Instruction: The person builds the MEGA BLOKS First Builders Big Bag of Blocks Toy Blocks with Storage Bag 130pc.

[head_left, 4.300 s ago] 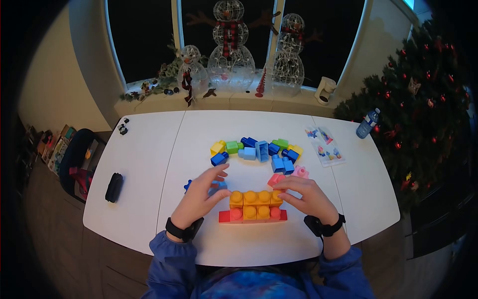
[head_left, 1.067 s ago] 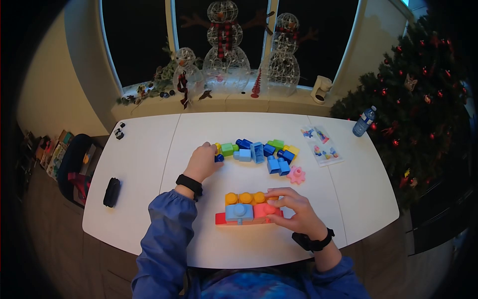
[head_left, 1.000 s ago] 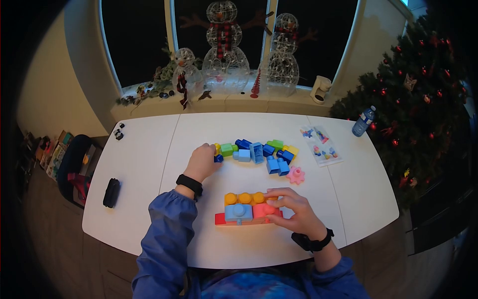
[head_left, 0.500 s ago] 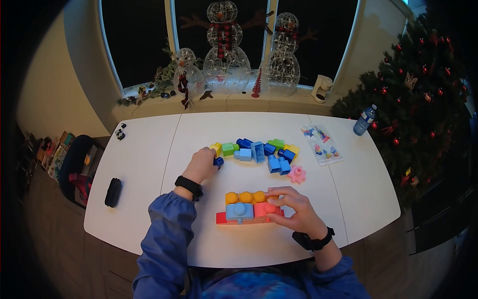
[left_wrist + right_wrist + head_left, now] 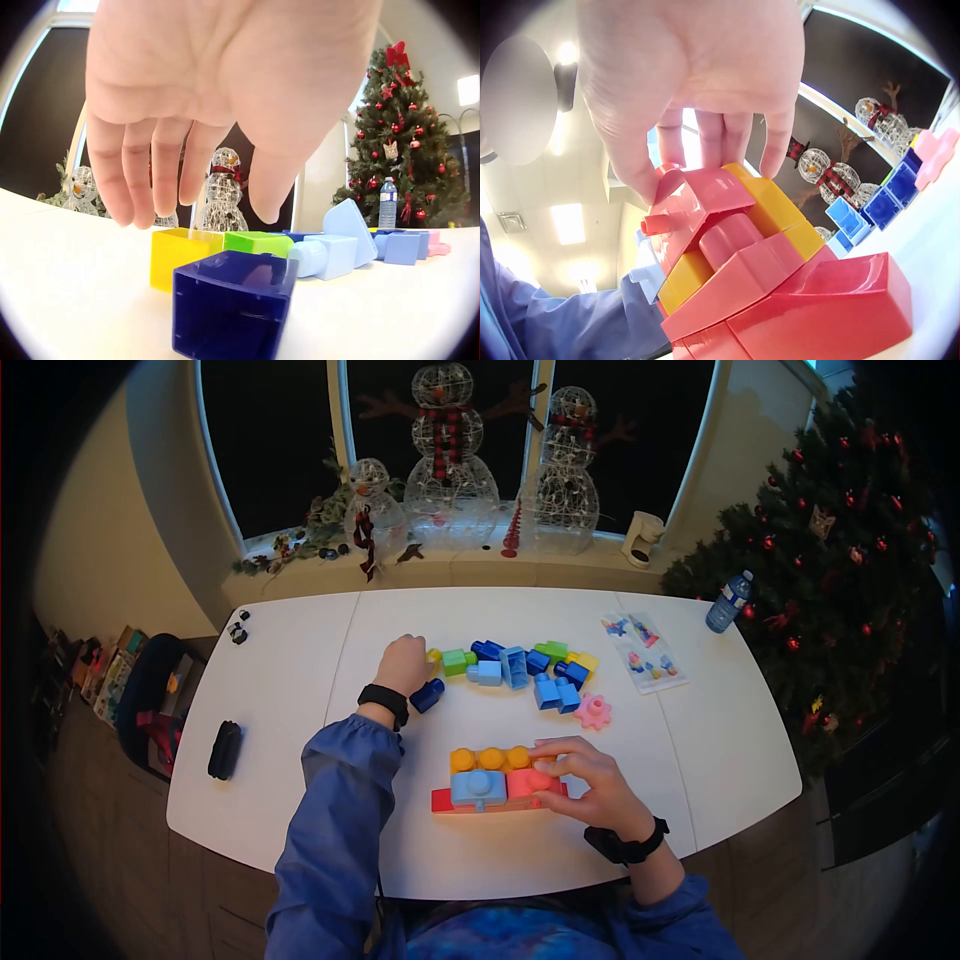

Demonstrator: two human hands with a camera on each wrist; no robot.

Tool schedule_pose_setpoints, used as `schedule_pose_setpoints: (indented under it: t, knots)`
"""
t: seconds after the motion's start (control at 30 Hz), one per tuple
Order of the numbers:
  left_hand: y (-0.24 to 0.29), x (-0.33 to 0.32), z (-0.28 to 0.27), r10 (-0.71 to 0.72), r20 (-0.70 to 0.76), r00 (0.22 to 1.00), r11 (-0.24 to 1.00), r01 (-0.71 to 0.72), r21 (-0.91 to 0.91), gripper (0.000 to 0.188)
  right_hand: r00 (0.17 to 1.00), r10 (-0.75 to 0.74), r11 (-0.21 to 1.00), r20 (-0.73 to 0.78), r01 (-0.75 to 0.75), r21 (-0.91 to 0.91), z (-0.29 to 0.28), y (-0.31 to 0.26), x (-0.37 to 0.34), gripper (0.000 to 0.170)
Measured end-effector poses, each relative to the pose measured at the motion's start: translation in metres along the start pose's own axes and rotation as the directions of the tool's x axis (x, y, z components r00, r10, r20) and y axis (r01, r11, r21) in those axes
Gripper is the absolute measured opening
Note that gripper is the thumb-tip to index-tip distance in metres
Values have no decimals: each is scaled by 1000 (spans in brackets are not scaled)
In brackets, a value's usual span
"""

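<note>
My left hand [image 5: 404,664] is over the left end of the loose toy blocks. In the left wrist view its fingers [image 5: 172,150] reach down behind a yellow block [image 5: 180,255], thumb apart, with a dark blue block [image 5: 232,300] lying nearer the camera. My right hand [image 5: 590,775] holds a pink-red block [image 5: 712,191] with a small side peg, thumb on one side and fingers over the far side. That block sits tilted on a built row of orange blocks [image 5: 490,758] on a red base [image 5: 442,800]. Beside it sits a similar light blue block [image 5: 478,787].
Green [image 5: 455,662], blue and yellow loose blocks lie across the table's middle, with a pink flower-shaped piece [image 5: 593,710] at their right. A picture sheet [image 5: 645,655] and water bottle [image 5: 730,602] are at right; a black case [image 5: 225,750] is at left.
The light blue and pink-red blocks, earlier on the table, now sit on the build. My left hand has moved from the dark blue block slightly away towards the yellow one. My right hand stays put.
</note>
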State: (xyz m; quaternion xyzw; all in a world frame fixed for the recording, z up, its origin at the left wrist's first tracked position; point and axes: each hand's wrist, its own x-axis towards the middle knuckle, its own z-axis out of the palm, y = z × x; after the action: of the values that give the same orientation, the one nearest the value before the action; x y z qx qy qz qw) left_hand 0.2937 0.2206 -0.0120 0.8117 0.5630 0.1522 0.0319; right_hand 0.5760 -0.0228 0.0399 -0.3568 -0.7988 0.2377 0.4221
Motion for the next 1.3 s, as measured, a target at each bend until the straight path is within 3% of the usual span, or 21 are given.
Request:
schedule_pose_setpoints:
  t: [0.07, 0.17, 0.2, 0.27, 0.37, 0.4, 0.47, 0.57, 0.8, 0.9, 1.0, 1.13, 1.17, 1.3]
  knots:
    - [-3, 3, 0, 15, 48, 999, 999, -17, 36, 34, 1000, 0, 1000, 2, 0, -1, 0, 0, 0, 38]
    - [10, -18, -26, -9, -164, 986, 987, -18, -161, 40, 1000, -15, 1000, 1, 15, 2, 0, 1, 0, 38]
    - [19, -31, -42, -12, -170, 985, 953, -40, -301, 41, 1000, -23, 1000, 0, 23, 4, 0, 2, 0, 39]
    - [37, -62, -74, -22, -184, 983, 825, -86, -559, 47, 1000, -22, 1000, 1, 22, 10, 1, 4, 0, 39]
    - [51, -116, -94, 92, -163, 982, 545, -187, -817, 45, 1000, -24, 1000, -2, 24, 7, 1, 4, 0, 40]
    - [53, -133, -96, 114, -106, 988, 475, -148, -867, 45, 1000, -25, 1000, -2, 25, 6, 1, 4, 0, 40]
    - [55, -156, -90, 192, -181, 965, 397, -245, -884, 47, 999, -39, 999, -6, 39, 1, 1, 4, 0, 41]
    - [57, -170, -82, 259, -178, 949, 394, -272, -878, 48, 999, -36, 999, -9, 36, 3, 2, 3, 0, 41]
    - [59, -177, -64, 274, -150, 950, 438, -263, -860, 47, 999, -32, 999, -14, 32, -3, 2, 3, -1, 41]
    - [55, -177, -62, 288, -144, 947, 438, -264, -859, 43, 999, -40, 999, -35, 39, -17, 4, 3, 0, 33]
    - [48, -164, -72, 218, -86, 972, 395, -169, -903, 42, 999, -38, 999, -33, 38, -18, 3, 2, 1, 33]
    - [27, -111, -58, -6, -103, 995, 778, -60, -625, 43, 999, -35, 999, -33, 35, -19, 4, 1, 1, 33]
    - [23, -101, -51, 0, -93, 996, 849, -49, -526, 42, 999, -31, 999, -31, 30, -18, 3, 0, 1, 33]
    - [10, -71, -20, 13, -13, 1000, 982, -15, -188, 37, 1000, -6, 1000, -11, 6, 19, 2, 1, -1, 41]
